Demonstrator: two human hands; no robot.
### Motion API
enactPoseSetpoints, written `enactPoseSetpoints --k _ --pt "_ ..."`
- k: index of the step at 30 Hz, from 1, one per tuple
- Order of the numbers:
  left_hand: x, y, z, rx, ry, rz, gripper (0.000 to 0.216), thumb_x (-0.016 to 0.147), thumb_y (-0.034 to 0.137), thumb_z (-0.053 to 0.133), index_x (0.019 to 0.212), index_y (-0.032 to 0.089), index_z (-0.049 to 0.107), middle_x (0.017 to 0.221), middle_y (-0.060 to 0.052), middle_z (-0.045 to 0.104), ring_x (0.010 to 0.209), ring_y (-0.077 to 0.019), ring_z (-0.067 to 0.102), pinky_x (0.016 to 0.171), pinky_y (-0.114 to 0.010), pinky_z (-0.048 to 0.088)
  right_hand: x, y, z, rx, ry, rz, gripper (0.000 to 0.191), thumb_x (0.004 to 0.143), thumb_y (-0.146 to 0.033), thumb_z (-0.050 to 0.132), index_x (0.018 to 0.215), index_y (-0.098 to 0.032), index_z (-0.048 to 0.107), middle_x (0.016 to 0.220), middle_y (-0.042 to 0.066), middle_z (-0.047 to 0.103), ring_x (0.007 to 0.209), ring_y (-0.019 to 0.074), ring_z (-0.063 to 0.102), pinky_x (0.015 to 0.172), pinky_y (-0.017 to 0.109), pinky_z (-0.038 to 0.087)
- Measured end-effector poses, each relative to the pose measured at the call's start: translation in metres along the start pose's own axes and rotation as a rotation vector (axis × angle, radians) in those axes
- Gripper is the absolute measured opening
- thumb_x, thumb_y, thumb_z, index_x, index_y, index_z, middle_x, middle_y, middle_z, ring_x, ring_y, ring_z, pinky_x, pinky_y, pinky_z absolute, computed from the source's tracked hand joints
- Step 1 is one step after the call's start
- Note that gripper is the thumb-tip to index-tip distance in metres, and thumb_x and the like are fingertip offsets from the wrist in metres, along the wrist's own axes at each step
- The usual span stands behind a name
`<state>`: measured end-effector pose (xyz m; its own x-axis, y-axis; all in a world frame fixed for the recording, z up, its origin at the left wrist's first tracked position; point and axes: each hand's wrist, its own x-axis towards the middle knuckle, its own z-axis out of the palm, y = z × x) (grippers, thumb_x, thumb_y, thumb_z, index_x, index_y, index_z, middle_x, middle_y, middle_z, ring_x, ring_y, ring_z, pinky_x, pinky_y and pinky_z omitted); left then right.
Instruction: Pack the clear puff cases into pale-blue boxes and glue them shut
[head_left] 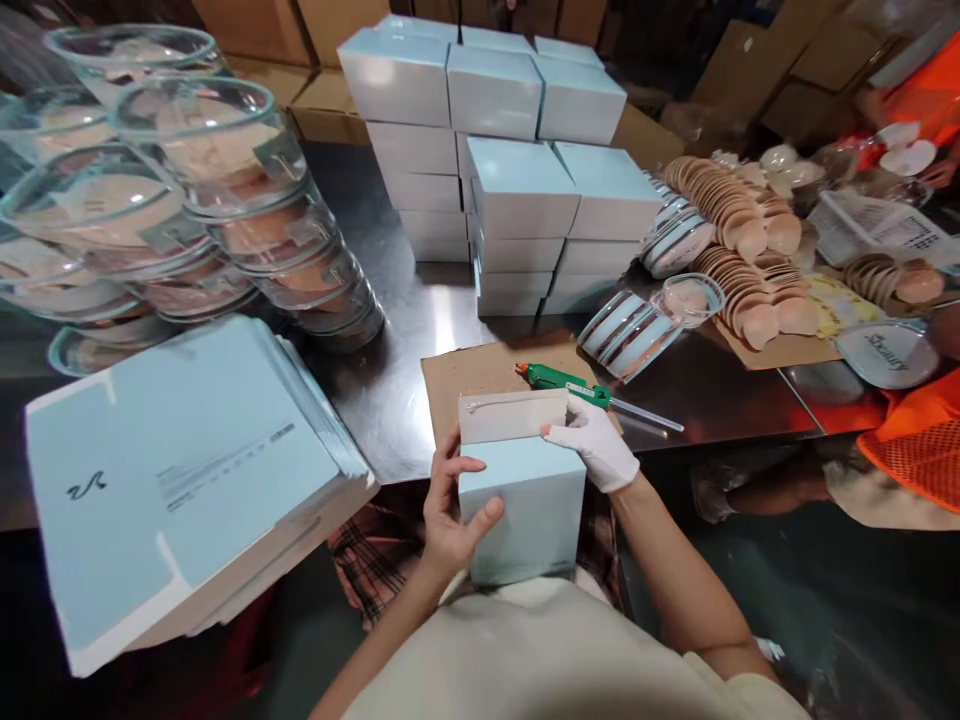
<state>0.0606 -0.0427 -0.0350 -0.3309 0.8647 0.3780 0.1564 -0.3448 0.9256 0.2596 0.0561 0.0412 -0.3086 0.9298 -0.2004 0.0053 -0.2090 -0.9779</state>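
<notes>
A light blue cardboard box [529,500] rests against my body at the table's front edge. Its white-lined end flap [514,418] stands raised, with a thin streak along it. My left hand [454,510] grips the box's left side, thumb on the near face and fingers at the upper corner. On the right, my right hand [596,445], in a white glove with a bare fingertip showing, pinches the flap's right end. Just beyond the flap, a green glue gun [566,383] with a clear glue stick lies on a brown cardboard sheet [465,375].
Flat blue cartons [217,450] are stacked at left, before piled clear round containers [262,200]. Finished-looking blue boxes [517,190] stand at the back. Rows of beige pads [757,300] and clear containers [630,335] lie right, near a person in an orange vest [915,440].
</notes>
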Motion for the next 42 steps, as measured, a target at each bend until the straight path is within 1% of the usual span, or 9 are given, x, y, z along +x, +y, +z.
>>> enactPoseSetpoints --k 5,10,14,19,23,27,32,37,42 --pt "0.006 -0.006 -0.001 -0.226 0.034 -0.02 0.066 0.085 0.057 0.079 0.134 0.036 0.041 0.115 -0.005 0.063 0.116 -0.0266 0.07 0.101 -0.046 0.056 -0.011 -0.005 -0.021 -0.249 -0.407 -0.358 0.082 0.071 -0.092 0.067 0.111 -0.021 0.078 0.122 0.013 0.074 0.114 0.0296 0.07 0.102 0.048 0.056" --pt "0.01 -0.004 -0.013 -0.1 -0.06 0.023 0.035 0.087 0.055 0.078 0.088 0.024 0.063 0.111 -0.007 0.06 0.116 -0.0281 0.067 0.101 -0.047 0.055 -0.021 -0.022 -0.017 -0.627 -0.488 -0.537 0.038 0.097 -0.048 0.069 0.128 -0.027 0.076 0.13 0.012 0.071 0.12 0.0244 0.068 0.108 0.044 0.055" --pt "0.011 0.006 -0.015 -0.108 -0.077 0.039 0.027 0.089 0.048 0.078 0.087 0.023 0.066 0.11 -0.007 0.067 0.113 -0.0273 0.07 0.104 -0.05 0.056 -0.017 -0.017 -0.014 -0.619 -0.526 -0.573 0.031 0.103 -0.044 0.06 0.124 -0.029 0.078 0.133 0.011 0.07 0.128 0.0247 0.065 0.112 0.046 0.052" --pt "0.03 0.026 -0.025 -0.041 0.244 0.168 0.021 0.09 0.034 0.079 0.096 0.026 0.06 0.113 -0.002 0.066 0.126 -0.0278 0.066 0.114 -0.054 0.049 -0.044 0.016 -0.024 -0.284 0.013 -0.407 0.069 0.079 -0.08 0.073 0.121 -0.025 0.072 0.122 0.012 0.071 0.107 0.0254 0.073 0.092 0.041 0.062" --pt "0.043 0.028 -0.024 -0.186 0.634 0.13 0.042 0.086 0.051 0.081 0.103 0.03 0.048 0.121 0.0 0.061 0.128 -0.0236 0.062 0.117 -0.048 0.046 -0.078 0.042 -0.016 -0.268 0.056 -0.25 0.068 0.078 -0.085 0.069 0.096 -0.02 0.073 0.089 0.008 0.074 0.075 0.0214 0.07 0.067 0.032 0.061" --pt "0.041 0.002 -0.013 -0.232 0.574 -0.243 0.05 0.072 0.047 0.091 0.095 0.026 0.053 0.106 0.001 0.063 0.097 -0.0152 0.065 0.086 -0.027 0.055 -0.07 0.032 -0.018 -0.281 0.319 -0.324 0.051 0.089 -0.072 0.069 0.105 -0.023 0.069 0.098 0.008 0.073 0.088 0.0236 0.071 0.082 0.037 0.06" --pt "0.031 -0.032 -0.012 -0.138 0.316 -0.556 0.059 0.062 0.04 0.092 0.101 0.023 0.052 0.096 0.0 0.062 0.084 -0.015 0.066 0.082 -0.031 0.056 -0.038 0.005 -0.032 -0.429 0.365 -0.452 0.056 0.076 -0.065 0.085 0.107 -0.025 0.061 0.104 0.003 0.062 0.09 0.0206 0.062 0.087 0.036 0.055" --pt "0.023 -0.013 -0.019 0.218 0.421 0.036 0.11 0.055 0.036 0.098 0.145 0.027 0.035 0.14 -0.016 0.055 0.132 -0.035 0.059 0.107 -0.06 0.052 -0.025 -0.023 -0.024 -0.548 0.204 -0.607 0.023 0.091 -0.034 0.075 0.102 -0.024 0.058 0.092 -0.001 0.063 0.08 0.0154 0.061 0.079 0.029 0.053" --pt "0.047 0.036 -0.044 0.751 0.08 0.467 0.124 0.071 0.065 0.089 0.167 0.021 0.025 0.149 -0.024 0.059 0.141 -0.0498 0.053 0.122 -0.083 0.007 -0.006 -0.073 -0.034 -0.831 -0.294 -0.935 0.016 0.101 -0.035 0.066 0.109 -0.022 0.065 0.094 0.005 0.07 0.083 0.0163 0.065 0.081 0.028 0.053"
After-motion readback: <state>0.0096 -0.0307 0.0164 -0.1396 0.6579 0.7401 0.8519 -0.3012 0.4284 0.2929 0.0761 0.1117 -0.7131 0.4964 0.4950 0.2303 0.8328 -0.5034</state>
